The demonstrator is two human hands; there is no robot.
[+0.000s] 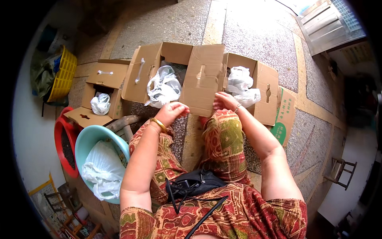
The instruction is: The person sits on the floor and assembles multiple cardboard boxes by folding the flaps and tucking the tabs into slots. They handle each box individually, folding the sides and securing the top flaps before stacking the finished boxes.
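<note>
In the middle stands an open cardboard box (175, 51), its right flap (201, 77) folded outward. A crumpled white plastic bag (165, 85) bulges out of it. My left hand (170, 114), a gold bangle at its wrist, has its fingers drawn together by the flap's near left corner; whether something thin is between them is hidden. On the flap's near right edge, my right hand (226, 102) is closed with bent fingers. Just right is a second open box (266, 88) with white plastic bags (240, 81) inside.
Left of these is a smaller open box (105, 75) holding a white bag (100, 104). Nearer stand a turquoise tub (83, 147) with a large white bag and a red basin (59, 127). A yellow basket (65, 73) is beyond. Flattened cardboard (287, 115) lies right, near a small stool (342, 173).
</note>
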